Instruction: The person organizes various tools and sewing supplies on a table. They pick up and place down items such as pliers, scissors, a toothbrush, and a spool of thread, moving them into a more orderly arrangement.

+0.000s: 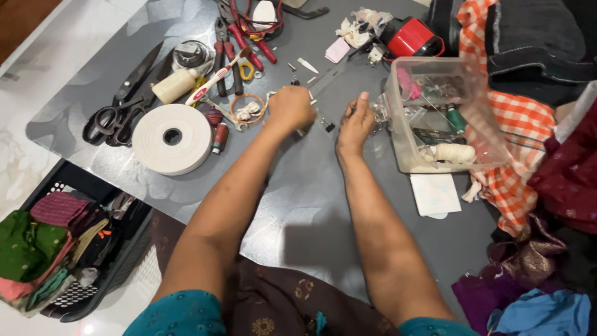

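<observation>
While bent over the grey worktop [298, 205], both hands at work near its middle. Left hand [290, 109] curled into a closed fist, knuckles up, over something small (hidden, cannot tell what). Right hand [356, 124] pinched shut, fingertips together on a tiny item too small to make out, just beside a black binder clip [327, 126]. Close on the right, a clear plastic box [404, 124] of sewing bits. To the left, a white tape roll [172, 138] and black scissors [121, 106].
</observation>
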